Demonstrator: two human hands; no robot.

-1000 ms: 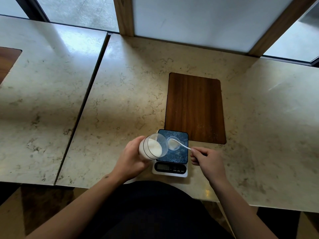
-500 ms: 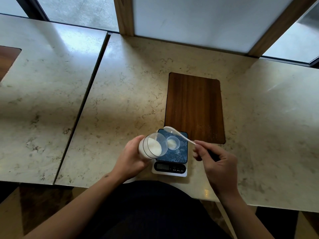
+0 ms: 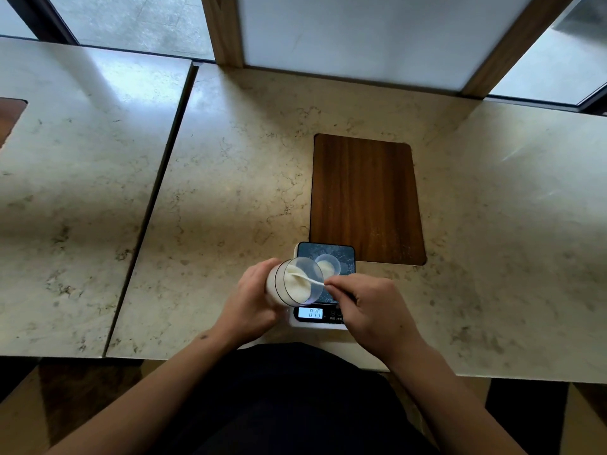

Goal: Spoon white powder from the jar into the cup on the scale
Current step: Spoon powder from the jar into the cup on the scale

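Note:
My left hand [image 3: 251,298] grips a clear jar [image 3: 294,284] of white powder, tilted with its mouth toward the right, just left of the scale [image 3: 341,254]. My right hand [image 3: 371,307] pinches a white spoon [image 3: 310,280] by the handle, and the spoon's bowl is inside the jar, in the powder. A small clear cup [image 3: 328,266] holding some white powder sits on the scale's dark platform, right behind the jar's mouth. The lit display [image 3: 310,312] shows digits at the scale's front.
A dark wooden panel [image 3: 364,198] is set into the marble counter [image 3: 230,178] just behind the scale. A seam [image 3: 157,198] splits the counter on the left. The counter's front edge runs just under my wrists. Windows stand behind the counter.
My right hand has carried the spoon from above the cup, up over the scale, and down into the jar's mouth. The jar in my left hand has stayed tilted in place.

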